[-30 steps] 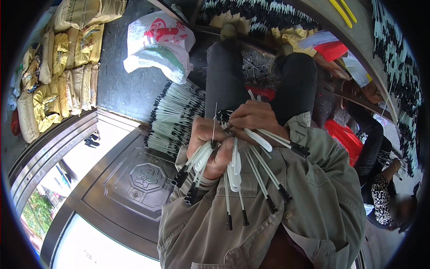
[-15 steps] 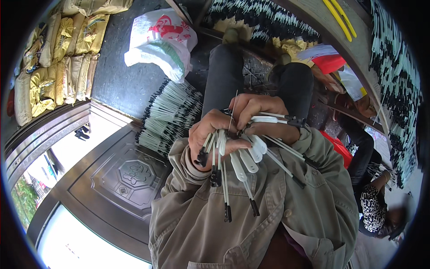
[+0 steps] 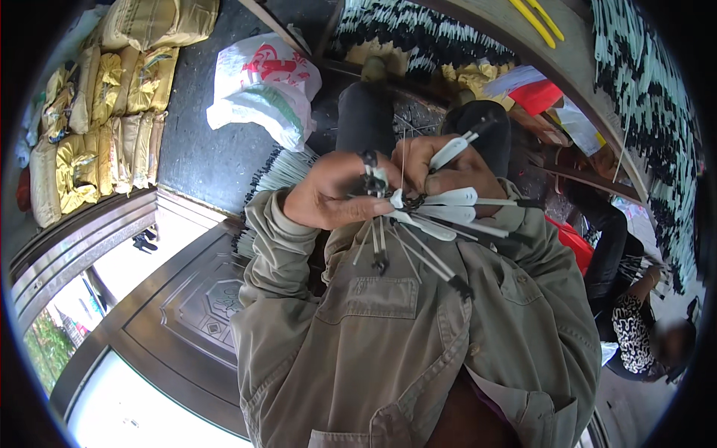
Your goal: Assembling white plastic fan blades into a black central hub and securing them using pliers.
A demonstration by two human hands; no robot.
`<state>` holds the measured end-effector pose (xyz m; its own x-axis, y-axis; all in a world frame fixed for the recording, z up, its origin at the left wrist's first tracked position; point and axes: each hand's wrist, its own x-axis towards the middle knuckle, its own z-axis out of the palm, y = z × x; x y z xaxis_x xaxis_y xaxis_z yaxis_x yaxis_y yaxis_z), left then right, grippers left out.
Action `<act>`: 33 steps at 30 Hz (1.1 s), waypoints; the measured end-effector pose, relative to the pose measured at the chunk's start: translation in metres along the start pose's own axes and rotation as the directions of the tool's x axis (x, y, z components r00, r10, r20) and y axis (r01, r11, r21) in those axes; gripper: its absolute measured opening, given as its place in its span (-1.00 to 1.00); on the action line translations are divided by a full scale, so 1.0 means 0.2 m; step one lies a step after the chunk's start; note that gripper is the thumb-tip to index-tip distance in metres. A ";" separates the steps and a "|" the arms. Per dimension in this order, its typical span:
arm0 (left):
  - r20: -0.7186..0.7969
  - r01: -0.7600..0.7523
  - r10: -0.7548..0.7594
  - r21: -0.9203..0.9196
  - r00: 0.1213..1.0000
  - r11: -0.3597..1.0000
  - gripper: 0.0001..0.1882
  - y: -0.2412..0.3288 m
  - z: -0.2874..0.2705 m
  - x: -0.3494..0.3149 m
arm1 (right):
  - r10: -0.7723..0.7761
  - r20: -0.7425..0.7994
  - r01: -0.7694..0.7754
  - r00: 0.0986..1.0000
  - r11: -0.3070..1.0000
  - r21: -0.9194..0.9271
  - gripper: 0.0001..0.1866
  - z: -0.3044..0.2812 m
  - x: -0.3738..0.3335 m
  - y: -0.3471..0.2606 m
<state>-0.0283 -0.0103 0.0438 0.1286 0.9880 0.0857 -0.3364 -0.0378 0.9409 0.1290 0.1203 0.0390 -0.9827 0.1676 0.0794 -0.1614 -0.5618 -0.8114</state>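
In front of my chest is a spoked cluster of thin pale rods with black ends and flat white rounded tabs, fanning out from a dark centre. My left hand pinches its left side, the thumb pressed along a small white piece near the centre. Part of that hand's fingers is smeared by motion. My right hand closes on the other side, with one white tab rising above its fingers. A thin straight wire stands up between the two hands. The fingers hide most of the centre.
A pile of similar rods lies beyond my left forearm. A white plastic bag stands on the dark surface, with wrapped bundles at far left. More rods fill the right side near yellow-handled pliers. Another person sits at right.
The cluster has turned in my hands: tabs that hung downward now point to the right. My left hand has shifted left and tilted. The view has moved slightly.
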 end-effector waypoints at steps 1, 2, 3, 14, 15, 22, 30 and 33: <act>0.012 0.006 -0.006 -0.005 1.000 1.000 -0.80 -0.03 -0.01 0.00 | 0.027 -0.017 -0.026 0.999 0.998 0.062 -0.77 0.01 -0.01 0.00; 0.037 -0.002 0.004 -0.056 0.999 0.998 -0.76 -0.06 -0.02 0.01 | 0.021 -0.033 -0.019 0.999 0.998 0.062 -0.77 0.01 -0.02 -0.01; 0.060 -0.008 0.014 -0.108 0.998 0.994 -0.70 -0.09 -0.03 0.01 | 0.046 -0.033 -0.044 0.998 0.997 0.062 -0.77 0.01 -0.03 -0.01; 0.269 -0.221 0.237 -0.089 0.934 0.971 -0.75 -0.15 -0.02 0.07 | 0.028 -0.008 -0.028 1.000 0.999 0.022 -0.75 -0.04 -0.09 -0.02; 0.181 -0.221 0.233 -0.082 0.955 0.972 -0.84 -0.15 0.00 0.07 | 0.029 -0.013 -0.028 1.000 0.999 0.022 -0.75 -0.03 -0.09 -0.02; -0.019 -0.027 0.029 0.094 0.999 0.995 -0.87 -0.04 0.07 0.03 | 0.006 0.142 0.008 0.990 0.995 -0.096 -0.80 -0.06 -0.09 -0.01; 0.110 -0.045 0.023 0.199 0.994 0.979 -0.85 -0.06 0.00 0.02 | -0.036 0.149 0.055 0.988 0.991 -0.125 -0.77 -0.04 -0.05 0.03; 0.102 0.028 -0.044 0.151 0.994 0.988 -0.80 -0.06 -0.01 0.03 | -0.089 0.210 0.123 0.974 0.980 -0.155 -0.79 -0.06 -0.05 0.04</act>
<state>-0.0250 -0.0047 0.0333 0.2376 0.9683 0.0774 -0.1879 -0.0323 0.9816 0.1386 0.1229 0.0250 -0.9615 0.0437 0.2712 -0.2653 -0.4041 -0.8754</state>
